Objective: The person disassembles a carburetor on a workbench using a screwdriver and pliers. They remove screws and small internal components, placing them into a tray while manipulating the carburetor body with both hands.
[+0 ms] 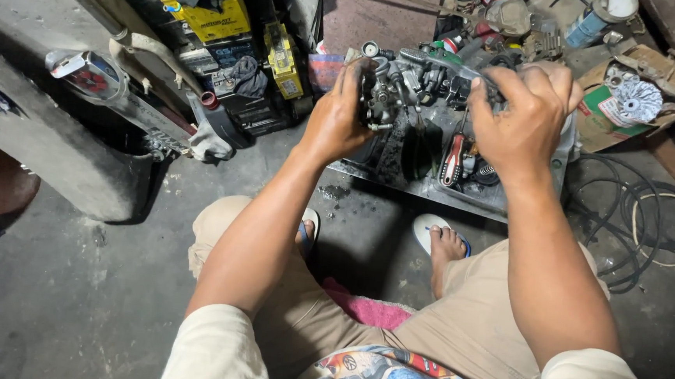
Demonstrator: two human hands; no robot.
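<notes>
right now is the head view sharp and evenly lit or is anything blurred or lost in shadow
Head view: sharp on the left hand and right hand around the carburetor; floor dim, cables sink into shadow; mild wide-angle bending at the edges.

Hands: two, left (340,123) and right (525,115), both up at one carburetor (386,91)
Feet in sandals: two (445,243)
Yellow boxes: two (215,18)
Red-handled screwdrivers: one (453,159)
Metal trays: one (462,197)
Spray cans: one (589,25)
</notes>
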